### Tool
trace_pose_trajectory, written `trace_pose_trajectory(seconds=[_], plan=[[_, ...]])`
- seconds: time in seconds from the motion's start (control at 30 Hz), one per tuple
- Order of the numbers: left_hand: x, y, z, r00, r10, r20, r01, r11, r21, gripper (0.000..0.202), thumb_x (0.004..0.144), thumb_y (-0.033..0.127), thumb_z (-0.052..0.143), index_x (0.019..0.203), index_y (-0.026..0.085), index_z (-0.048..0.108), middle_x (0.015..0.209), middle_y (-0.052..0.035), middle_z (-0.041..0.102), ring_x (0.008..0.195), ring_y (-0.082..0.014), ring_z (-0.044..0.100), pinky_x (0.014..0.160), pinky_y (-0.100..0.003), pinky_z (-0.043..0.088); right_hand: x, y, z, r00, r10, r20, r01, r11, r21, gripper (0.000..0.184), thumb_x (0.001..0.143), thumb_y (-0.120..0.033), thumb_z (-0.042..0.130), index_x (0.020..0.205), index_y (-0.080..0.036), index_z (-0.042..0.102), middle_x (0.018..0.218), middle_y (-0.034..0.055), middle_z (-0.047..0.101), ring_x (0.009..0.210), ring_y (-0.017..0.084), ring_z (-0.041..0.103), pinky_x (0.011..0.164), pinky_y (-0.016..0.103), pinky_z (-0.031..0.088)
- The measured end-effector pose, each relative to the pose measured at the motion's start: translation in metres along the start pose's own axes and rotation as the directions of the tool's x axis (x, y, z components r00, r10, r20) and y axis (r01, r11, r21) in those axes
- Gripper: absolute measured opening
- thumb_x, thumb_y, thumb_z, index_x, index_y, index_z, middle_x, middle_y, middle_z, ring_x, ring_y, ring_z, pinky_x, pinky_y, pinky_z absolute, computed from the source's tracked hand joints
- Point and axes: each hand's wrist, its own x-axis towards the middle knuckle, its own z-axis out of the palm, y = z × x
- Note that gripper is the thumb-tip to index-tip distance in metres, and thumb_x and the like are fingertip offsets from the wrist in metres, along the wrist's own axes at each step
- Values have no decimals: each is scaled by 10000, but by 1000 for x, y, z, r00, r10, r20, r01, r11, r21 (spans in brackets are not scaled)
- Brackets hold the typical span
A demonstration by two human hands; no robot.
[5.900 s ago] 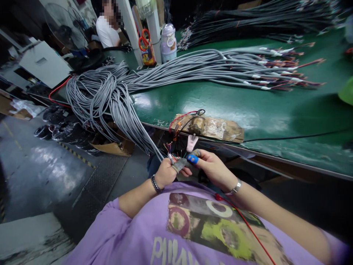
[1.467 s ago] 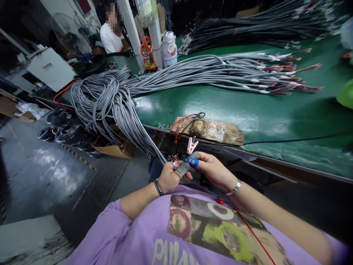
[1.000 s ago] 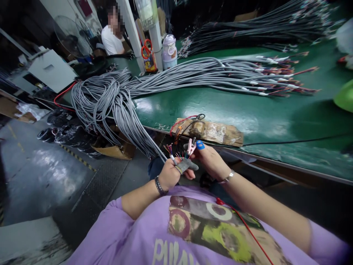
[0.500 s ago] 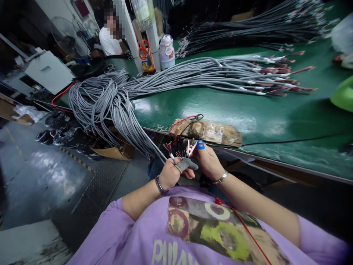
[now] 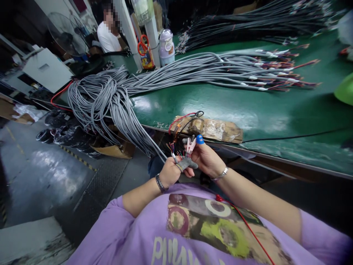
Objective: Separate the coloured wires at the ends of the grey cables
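My left hand (image 5: pixel 170 172), with grey covers on its thumb and finger, is closed around the end of a grey cable (image 5: pixel 174 158). Thin coloured wires (image 5: pixel 180 154) fan out above its fingertips. Close beside it, my right hand (image 5: pixel 209 161) wears a blue cover on the thumb and pinches a small pink clip (image 5: pixel 190 146) over the wires. The fingers hide part of the clip. Just beyond both hands, a worn wooden block (image 5: pixel 219 129) with a red and a black lead lies at the bench edge.
Many grey cables (image 5: pixel 176 75) lie along the green bench (image 5: pixel 237 103), looping over its left edge. Black cables (image 5: pixel 248 29) are piled behind. A lilac bottle (image 5: pixel 166 48) and orange-handled scissors (image 5: pixel 143 44) stand by the post. Another person (image 5: pixel 108 36) is at the back left.
The pink clip has turned slightly, and its arms look closer together. My right hand has shifted a little, while my left hand keeps its grip on the cable. The view has moved slightly.
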Motion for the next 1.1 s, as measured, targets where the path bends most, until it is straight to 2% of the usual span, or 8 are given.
trace_pose_trajectory(seconds=[0.2, 0.33, 0.5, 0.7, 0.9, 1.1], plan=[[-6, 3, -1, 1000, 13, -1, -13, 1000, 8, 516, 788, 584, 641, 786, 76, 731, 583, -72, 654, 503, -118, 590, 527, -223, 489, -2, -4, 0, 999, 29, 22, -29, 1000, -7, 442, 787, -639, 634, 757, -199, 661, 734, 20, 690, 563, 115, 581, 533, 233, 513], [-12, 10, 1, 1000, 9, 29, -11, 997, 71, 541, 785, 609, 629, 778, 78, 729, 596, -79, 657, 532, -127, 601, 556, -234, 499, -4, -8, 0, 999, 48, 9, -48, 999, -25, 364, 824, -569, 633, 816, -210, 690, 767, 28, 696, 595, 120, 584, 540, 226, 501], [-16, 16, 4, 1000, 25, 6, -25, 994, 102, 568, 762, 649, 627, 780, 89, 722, 603, -77, 655, 546, -136, 599, 574, -254, 506, -5, -10, -2, 1000, 31, 5, -30, 996, -84, 327, 795, -532, 679, 822, -207, 705, 758, 38, 676, 618, 136, 574, 538, 234, 485], [-8, 8, 3, 999, 32, -32, -30, 997, 71, 559, 763, 643, 627, 781, 92, 720, 605, -76, 658, 530, -136, 593, 561, -261, 499, -7, -10, -3, 999, -4, 43, 11, 985, -172, 341, 757, -514, 729, 802, -180, 675, 721, 18, 635, 625, 114, 549, 556, 213, 461], [-1, -1, 2, 998, 26, -56, -26, 1000, -2, 529, 759, 609, 651, 781, 85, 716, 578, -64, 648, 499, -119, 571, 531, -241, 477, -8, -10, -3, 999, 2, 33, 2, 992, -123, 370, 696, -527, 781, 778, -179, 688, 714, 11, 637, 612, 107, 546, 574, 215, 479], [-1, 0, 2, 998, -13, -56, 14, 1000, 18, 542, 749, 614, 654, 786, 77, 715, 571, -62, 643, 498, -117, 570, 536, -236, 479, -7, -8, -5, 999, -29, 22, 31, 992, -125, 300, 753, -489, 746, 828, -200, 723, 784, 52, 689, 674, 154, 593, 627, 267, 520]])
